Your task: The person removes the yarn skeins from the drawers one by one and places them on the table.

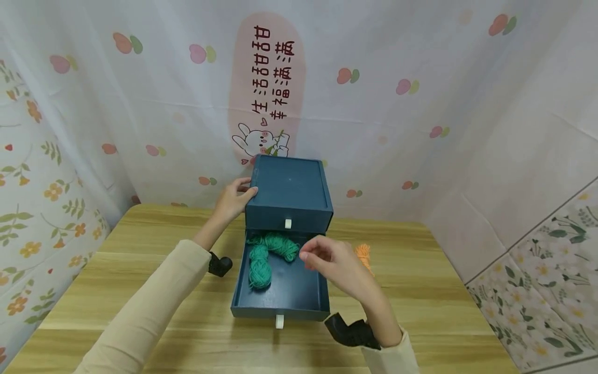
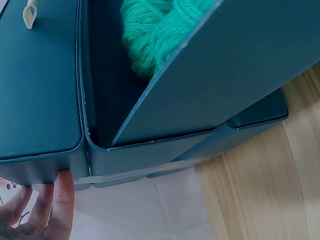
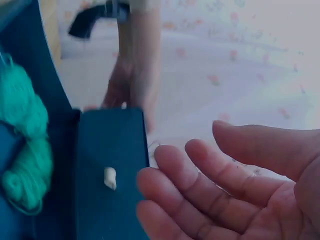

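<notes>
A dark blue drawer box (image 1: pixel 289 182) stands on the wooden table with its lower drawer (image 1: pixel 299 293) pulled out toward me. Two skeins of green yarn lie in that drawer, one lengthwise at the left (image 1: pixel 260 270) and one across the back (image 1: pixel 282 245). My left hand (image 1: pixel 232 200) rests against the box's upper left side, its fingertips (image 2: pixel 64 182) touching the wall. Over the drawer's right edge hovers my right hand (image 1: pixel 338 262), fingers loosely bent with nothing in them; the right wrist view shows its bare palm (image 3: pixel 240 210).
A skein of orange yarn (image 1: pixel 363 254) lies on the table right of the box, partly behind my right hand. White pull tabs stick out from the upper drawer (image 1: pixel 288 224) and the lower one. A patterned curtain (image 1: pixel 374 130) hangs close behind the box.
</notes>
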Demonstrator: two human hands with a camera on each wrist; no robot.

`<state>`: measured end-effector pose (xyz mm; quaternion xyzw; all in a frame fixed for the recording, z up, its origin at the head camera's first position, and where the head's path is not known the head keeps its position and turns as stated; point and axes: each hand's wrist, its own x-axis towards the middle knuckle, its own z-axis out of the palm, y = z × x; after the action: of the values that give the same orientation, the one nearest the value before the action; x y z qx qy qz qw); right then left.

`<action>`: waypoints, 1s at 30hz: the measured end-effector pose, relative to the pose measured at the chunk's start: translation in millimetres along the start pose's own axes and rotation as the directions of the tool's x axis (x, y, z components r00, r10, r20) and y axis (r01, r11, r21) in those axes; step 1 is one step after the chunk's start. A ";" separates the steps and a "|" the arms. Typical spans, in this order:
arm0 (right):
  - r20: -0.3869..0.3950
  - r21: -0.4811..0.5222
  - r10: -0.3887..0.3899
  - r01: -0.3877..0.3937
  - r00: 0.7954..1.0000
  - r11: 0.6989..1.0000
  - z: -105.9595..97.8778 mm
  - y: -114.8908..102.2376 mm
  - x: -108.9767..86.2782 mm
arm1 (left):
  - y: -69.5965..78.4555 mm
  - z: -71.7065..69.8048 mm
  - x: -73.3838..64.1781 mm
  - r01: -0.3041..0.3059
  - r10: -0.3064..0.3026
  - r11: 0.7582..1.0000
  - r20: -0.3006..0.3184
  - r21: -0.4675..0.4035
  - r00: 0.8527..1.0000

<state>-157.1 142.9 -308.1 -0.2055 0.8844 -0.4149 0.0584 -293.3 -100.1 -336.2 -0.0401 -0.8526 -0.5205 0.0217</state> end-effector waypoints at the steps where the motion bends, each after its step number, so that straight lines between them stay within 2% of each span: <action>1: 0.001 -0.014 -0.011 0.011 1.000 1.000 -3.2 1.1 6.4 | -0.3 0.1 -0.1 0.003 -0.003 1.000 0.002 -0.003 1.000; 3: 0.031 -0.038 -0.021 0.022 0.999 0.999 -7.0 4.6 19.2 | -1.0 0.1 -0.6 0.009 -0.009 1.000 0.003 -0.006 1.000; 6: 0.130 -0.073 -0.015 0.025 0.991 0.997 -6.0 14.8 37.9 | -1.9 -0.1 -1.4 0.013 -0.013 1.000 0.010 -0.003 1.000; 10: 0.264 -0.140 0.084 -0.048 0.961 0.989 3.5 29.6 58.8 | -2.5 -0.3 -1.4 0.003 -0.003 1.000 0.015 0.006 1.000; 13: 0.321 -0.231 0.162 -0.089 0.933 0.969 12.4 37.9 70.9 | -1.8 -0.3 -0.7 -0.006 0.006 1.000 0.014 0.008 1.000; 15: 0.334 -0.286 0.191 -0.093 0.923 0.954 17.5 42.6 77.8 | -1.1 -0.4 -0.3 -0.010 0.010 1.000 0.011 0.009 1.000; 18: 0.333 -0.339 0.208 -0.089 0.920 0.936 24.7 47.8 86.1 | -0.9 -0.5 -0.4 -0.014 0.014 1.000 0.010 0.011 1.000; 24: 0.303 -0.383 0.217 -0.090 0.928 0.919 36.7 60.2 99.1 | -0.7 -0.5 -1.1 -0.016 0.016 1.000 0.016 0.005 1.000; 30: 0.251 -0.376 0.215 -0.109 0.944 0.920 43.8 70.1 104.7 | -0.8 0.0 -0.3 -0.017 0.017 1.000 0.009 0.015 1.000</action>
<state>-262.4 108.8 -382.7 -0.1961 0.9410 -0.2070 0.1824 -293.1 -100.4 -336.9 -0.0494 -0.8563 -0.5136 0.0228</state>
